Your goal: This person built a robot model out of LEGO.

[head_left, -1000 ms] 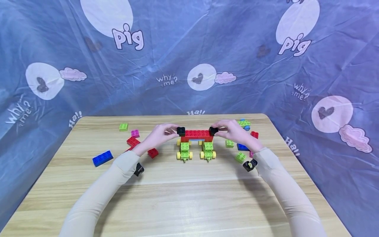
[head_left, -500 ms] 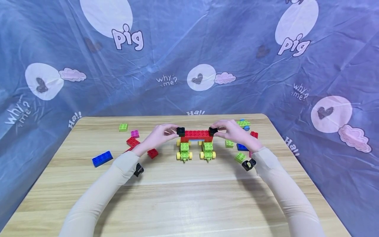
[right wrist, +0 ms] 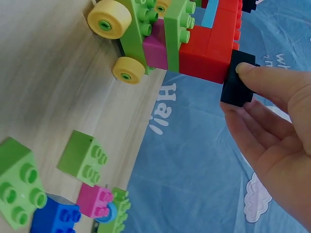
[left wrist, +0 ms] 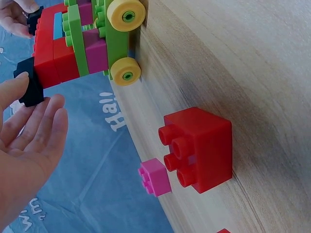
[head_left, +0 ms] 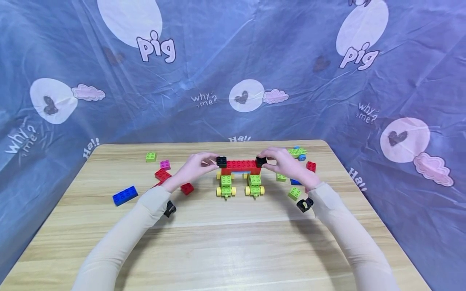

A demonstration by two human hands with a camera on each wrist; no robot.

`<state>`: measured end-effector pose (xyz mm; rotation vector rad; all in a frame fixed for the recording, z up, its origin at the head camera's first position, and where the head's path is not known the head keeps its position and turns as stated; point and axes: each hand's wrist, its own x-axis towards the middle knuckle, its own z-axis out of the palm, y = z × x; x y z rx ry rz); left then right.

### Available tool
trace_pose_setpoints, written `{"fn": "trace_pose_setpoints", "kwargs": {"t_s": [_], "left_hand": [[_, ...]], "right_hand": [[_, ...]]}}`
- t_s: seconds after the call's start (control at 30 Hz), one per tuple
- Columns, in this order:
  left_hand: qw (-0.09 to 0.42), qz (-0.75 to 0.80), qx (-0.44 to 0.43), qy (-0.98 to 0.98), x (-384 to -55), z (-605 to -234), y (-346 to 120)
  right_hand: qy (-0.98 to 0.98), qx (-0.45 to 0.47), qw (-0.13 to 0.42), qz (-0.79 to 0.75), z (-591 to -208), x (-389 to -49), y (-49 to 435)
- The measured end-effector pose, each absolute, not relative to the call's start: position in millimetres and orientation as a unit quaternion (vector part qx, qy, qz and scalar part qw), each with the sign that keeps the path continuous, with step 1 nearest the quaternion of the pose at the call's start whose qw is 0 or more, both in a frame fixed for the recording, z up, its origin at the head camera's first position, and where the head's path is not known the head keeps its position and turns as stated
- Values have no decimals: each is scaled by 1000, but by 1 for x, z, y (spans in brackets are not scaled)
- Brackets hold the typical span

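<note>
My left hand [head_left: 194, 166] pinches a black brick [head_left: 221, 162] at the left end of a long red beam [head_left: 241, 164] of bricks. At the other end, a second black brick [right wrist: 238, 78] is held between thumb and fingers of my right hand [right wrist: 272, 114]. Both black bricks sit on the studded top of the beam, overhanging its ends. Beneath, purple bricks [left wrist: 95, 48] and green plates link the beam to two green wheeled bases [head_left: 226, 190] with yellow wheels [left wrist: 127, 71]. A thin blue piece [right wrist: 209, 13] shows under the beam's middle.
Left of the build lie a blue brick [head_left: 125, 195], a pink brick [left wrist: 155, 177] and several red bricks [left wrist: 201, 148]. On the right are green bricks [head_left: 294, 193], a red brick [head_left: 311, 166] and a green wheeled piece [head_left: 297, 152]. A printed blue cloth [head_left: 204, 60] hangs behind the table [head_left: 225, 246].
Both hands keep their pinch on the black bricks. The right forearm has shifted slightly left, and more of the red brick beside it shows.
</note>
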<state>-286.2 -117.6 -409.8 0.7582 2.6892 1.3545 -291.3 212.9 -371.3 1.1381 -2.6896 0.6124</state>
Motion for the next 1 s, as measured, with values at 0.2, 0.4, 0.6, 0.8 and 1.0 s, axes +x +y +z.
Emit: {"fn": "trace_pose_setpoints", "kwargs": {"t_s": [0.2, 0.4, 0.6, 0.8, 1.0], "left_hand": [[16, 433, 245, 867, -286, -411, -118], [14, 433, 245, 867, -287, -411, -118], [11, 433, 248, 866, -285, -412, -118], [14, 436, 248, 865, -285, -411, -118], [15, 438, 250, 863, -286, -410, -118]], "right_hand": [[-904, 359, 67, 223, -376, -288, 217], [-899, 353, 90, 242, -382, -290, 224], [-898, 345, 68, 263, -382, -290, 225], [-899, 334, 65, 275, -381, -288, 222], [-897, 333, 71, 281, -383, -289, 221]]}}
